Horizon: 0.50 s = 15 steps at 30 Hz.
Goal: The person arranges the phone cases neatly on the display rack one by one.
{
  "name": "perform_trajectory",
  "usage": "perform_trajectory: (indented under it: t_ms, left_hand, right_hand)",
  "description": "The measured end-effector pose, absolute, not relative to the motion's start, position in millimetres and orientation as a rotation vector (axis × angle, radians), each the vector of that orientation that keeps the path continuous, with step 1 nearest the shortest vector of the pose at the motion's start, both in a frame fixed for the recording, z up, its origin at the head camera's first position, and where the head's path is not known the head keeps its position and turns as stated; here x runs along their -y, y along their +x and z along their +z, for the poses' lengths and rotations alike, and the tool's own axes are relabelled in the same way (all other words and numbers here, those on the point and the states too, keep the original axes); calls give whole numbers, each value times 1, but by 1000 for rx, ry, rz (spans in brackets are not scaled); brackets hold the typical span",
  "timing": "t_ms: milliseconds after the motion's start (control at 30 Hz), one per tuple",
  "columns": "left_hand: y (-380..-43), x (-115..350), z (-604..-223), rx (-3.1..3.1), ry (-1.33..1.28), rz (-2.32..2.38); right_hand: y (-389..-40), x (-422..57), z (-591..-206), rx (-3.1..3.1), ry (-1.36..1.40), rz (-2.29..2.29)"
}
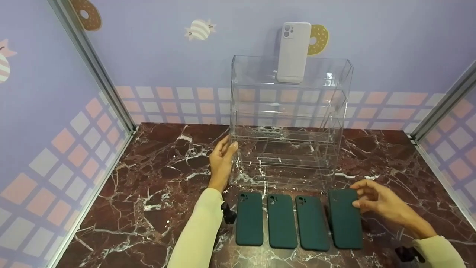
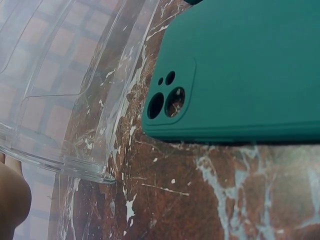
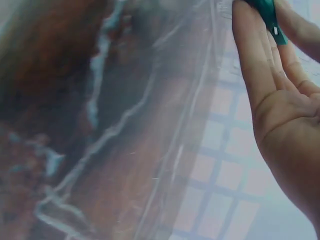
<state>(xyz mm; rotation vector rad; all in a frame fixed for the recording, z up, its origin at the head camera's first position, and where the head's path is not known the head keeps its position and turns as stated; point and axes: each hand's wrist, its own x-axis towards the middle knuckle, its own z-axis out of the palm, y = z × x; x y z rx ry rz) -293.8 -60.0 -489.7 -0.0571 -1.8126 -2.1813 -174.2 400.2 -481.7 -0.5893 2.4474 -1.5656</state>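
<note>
Right hand [image 1: 383, 204] pinches the end case [image 1: 346, 225] at its upper right edge, beside three other cases [image 1: 282, 223] on the tabletop [image 1: 160, 178]; left hand [image 1: 222, 160] grips the rack [image 1: 282, 139]. Advisable: steady rack, case lifted clear of its neighbour.

We can read no text, label, brand, number or sign in any of the three views.
</note>
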Motion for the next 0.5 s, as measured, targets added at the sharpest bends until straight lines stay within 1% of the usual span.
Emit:
perform_trajectory:
  t_ms: [200,500]
  left_hand:
    - [-294,60,-490,1794,-69,-2190]
    - [-295,59,-489,1779,-71,-2201]
  right_hand:
    - [-173,-393,-466,-2653,-566,-1512]
    - [-179,-384,-442,-2831,-631,-1535]
